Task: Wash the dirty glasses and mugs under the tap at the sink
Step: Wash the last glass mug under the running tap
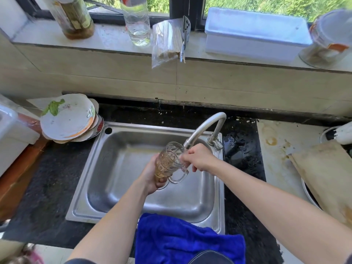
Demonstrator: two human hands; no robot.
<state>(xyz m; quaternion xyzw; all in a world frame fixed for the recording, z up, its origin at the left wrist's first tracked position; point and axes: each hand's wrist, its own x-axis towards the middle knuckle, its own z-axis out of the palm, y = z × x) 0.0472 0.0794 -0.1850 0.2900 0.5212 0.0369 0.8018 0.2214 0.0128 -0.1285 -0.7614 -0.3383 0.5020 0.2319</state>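
over the dark stone counter, i'm looking down at the steel sink set into it. a blue towel hangs over the sink's near rim, just in front of me. behind the sink runs a pale windowsill, and on it stand a long white box, a clear bottle and a plastic bag of wooden skewers that overhangs the sill's edge. a worn cutting board lies on the right side of the counter, and a stack of dirty plates with a scrap of green leaf on top sits at the sink's back left corner. the tap rises from the back right corner and curves out over the basin.

the glass mug is up in the air over the basin, tilted, with its mouth right at the spout, its handle turned toward me and a brownish tint to its patterned glass. my left hand grips it round the base, fingers wrapped underneath. my right hand is close against the mug's upper side, just below the spout. its fingertips touch the glass, but they're blurred, so i cannot tell whether they're pinching it or only resting on it.
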